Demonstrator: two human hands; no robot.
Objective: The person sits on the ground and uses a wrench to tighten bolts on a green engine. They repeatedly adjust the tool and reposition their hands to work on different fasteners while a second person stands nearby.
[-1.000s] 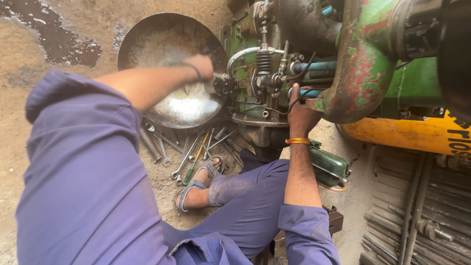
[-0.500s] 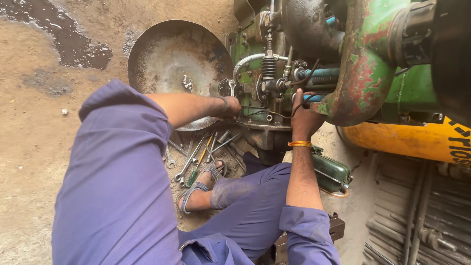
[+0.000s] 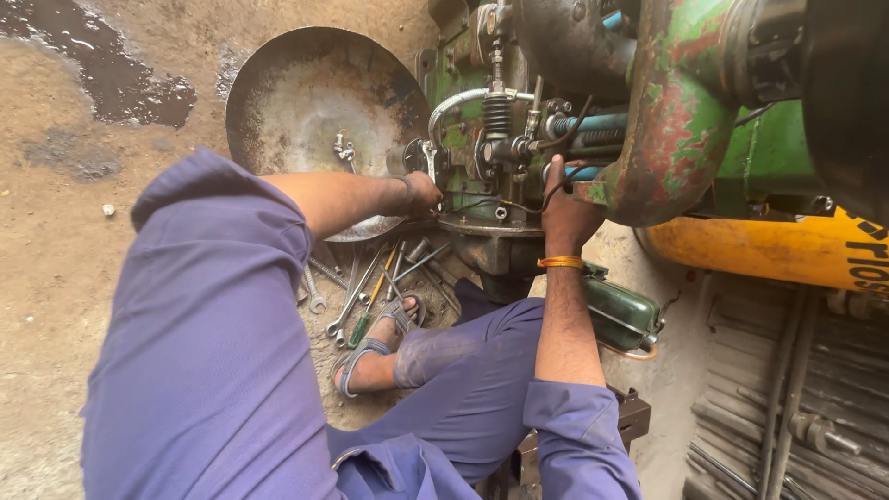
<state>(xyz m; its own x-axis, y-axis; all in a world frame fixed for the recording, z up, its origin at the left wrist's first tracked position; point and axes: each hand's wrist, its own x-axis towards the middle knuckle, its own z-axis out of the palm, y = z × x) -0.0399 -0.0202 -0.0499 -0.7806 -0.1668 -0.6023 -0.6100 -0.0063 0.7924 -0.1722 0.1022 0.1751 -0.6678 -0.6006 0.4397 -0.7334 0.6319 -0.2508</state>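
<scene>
There's 1 marked surface in view: a yellow cylindrical tank [image 3: 769, 250] at the right edge, below the green engine, carrying bold black lettering, partly cut off.

A wide, shallow metal pan [image 3: 306, 111] is lying on the dirt floor at the upper middle of the frame, a couple of small fittings [image 3: 344, 148] sitting inside it. Spanners and a green-handled screwdriver [image 3: 370, 287] are lying scattered just below the pan. A dark wet patch [image 3: 102, 74] is spreading at upper left, a yellow cylinder [image 3: 769, 248] is lying at right, and a small green can [image 3: 619, 315] is sitting below centre.
</scene>
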